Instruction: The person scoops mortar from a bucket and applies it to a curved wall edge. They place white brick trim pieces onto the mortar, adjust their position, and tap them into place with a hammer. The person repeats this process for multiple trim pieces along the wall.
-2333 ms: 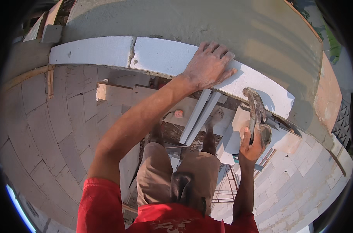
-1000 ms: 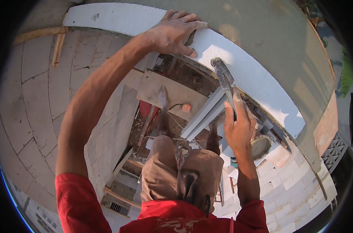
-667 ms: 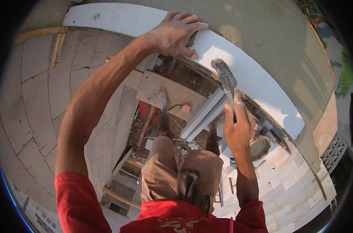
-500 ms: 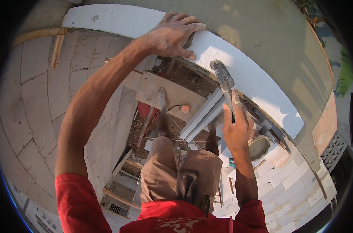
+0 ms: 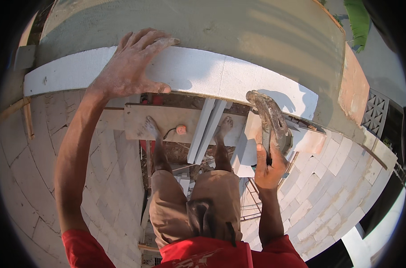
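Note:
A row of white lightweight blocks lies along the edge of the grey mortar-covered slab point(image 5: 189, 22). My left hand point(image 5: 131, 62) rests on the left white block point(image 5: 180, 67), fingers spread over its top and thumb at its near edge. A thin seam separates it from the right white block point(image 5: 265, 82). My right hand point(image 5: 271, 167) is closed round the handle of a mortar-crusted hammer point(image 5: 272, 118). Its head is raised by the near edge of the right block, and its shadow falls on that block.
Below, my feet stand on a board point(image 5: 180, 120), with an orange round object point(image 5: 181, 129) between them. Two long grey bars point(image 5: 206, 129) lean beside my right foot. Block walls point(image 5: 33, 178) rise on both sides. A bucket point(image 5: 285, 140) is partly hidden behind my right hand.
The view has shifted. The gap under my left hand between the blocks has narrowed to a thin seam. My left hand has moved left, away from the joint; the hammer has turned in my right hand.

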